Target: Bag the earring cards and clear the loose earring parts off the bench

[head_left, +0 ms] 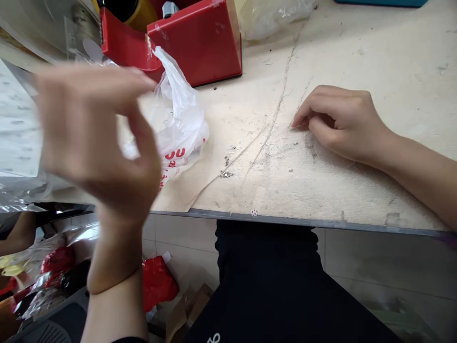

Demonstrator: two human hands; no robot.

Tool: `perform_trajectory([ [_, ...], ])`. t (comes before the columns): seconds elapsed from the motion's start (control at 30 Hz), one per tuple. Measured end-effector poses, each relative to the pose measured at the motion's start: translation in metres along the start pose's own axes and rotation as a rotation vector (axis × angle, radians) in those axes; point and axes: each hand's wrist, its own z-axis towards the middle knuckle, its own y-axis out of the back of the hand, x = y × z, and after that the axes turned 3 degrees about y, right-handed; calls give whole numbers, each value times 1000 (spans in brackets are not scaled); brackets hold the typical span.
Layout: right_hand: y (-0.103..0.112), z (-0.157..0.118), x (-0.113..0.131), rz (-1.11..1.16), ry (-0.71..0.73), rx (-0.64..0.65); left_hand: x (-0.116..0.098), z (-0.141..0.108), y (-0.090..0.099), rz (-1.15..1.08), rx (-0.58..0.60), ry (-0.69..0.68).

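Note:
My left hand (93,133) is raised at the left, in front of the white plastic bag with red print (187,112). Motion smears its fingers, so I cannot tell whether they hold anything. At the right, my right hand (344,119) rests low over the table, thumb and forefinger pinched together at the surface. What lies between those fingertips is too small to make out. Between the hands, a small cluster of tiny metal pieces (225,174) lies near the table's front edge. Fine wire-like bits (273,142) are scattered beside the right fingertips.
A red tape dispenser (200,40) stands at the back left, with a clear plastic bag (273,16) to its right. The cream tabletop (392,190) ends in a dark front edge. Below are my dark-clothed legs (271,286) and a red bag (159,283) on the floor.

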Motion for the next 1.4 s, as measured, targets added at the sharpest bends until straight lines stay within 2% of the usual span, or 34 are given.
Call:
perform_trajectory([
  [0.03, 0, 0, 0, -2, 0, -1, -17, -4, -6, 9, 60, -94],
  [0.07, 0, 0, 0, -4, -2, -2, -32, -7, -13, -92, 164, -199],
  [0.1, 0, 0, 0, -5, -1, -2, -46, -11, -22, -147, 322, -238],
  [0.17, 0, 0, 1, -6, 0, 0, -62, -21, -38, -219, 487, -205],
  [0.27, 0, 0, 1, 9, -11, 9, -61, -36, -54, -344, 580, -68],
  [0.33, 0, 0, 2, 18, -26, 20, -54, -44, -55, -402, 587, -4],
  [0.43, 0, 0, 1, 22, -21, 19, -46, -51, -47, -419, 556, 16],
  [0.6, 0, 0, 1, 9, -21, 13, -47, -53, -34, -460, 522, 32],
  [0.73, 0, 0, 0, 6, 3, 7, -45, -54, -35, -427, 507, 98],
  [0.87, 0, 0, 1, 11, 0, -11, -47, -58, -39, -405, 613, 50],
  [0.93, 0, 0, 1, 14, 1, -4, -50, -61, -38, -406, 626, 6],
  [1.17, 0, 0, 1, 1, 2, 16, -56, -67, -26, -353, 501, -35],
  [1.4, 1, 0, 0, -24, 24, 12, -56, -65, -36, -429, 402, 29],
])
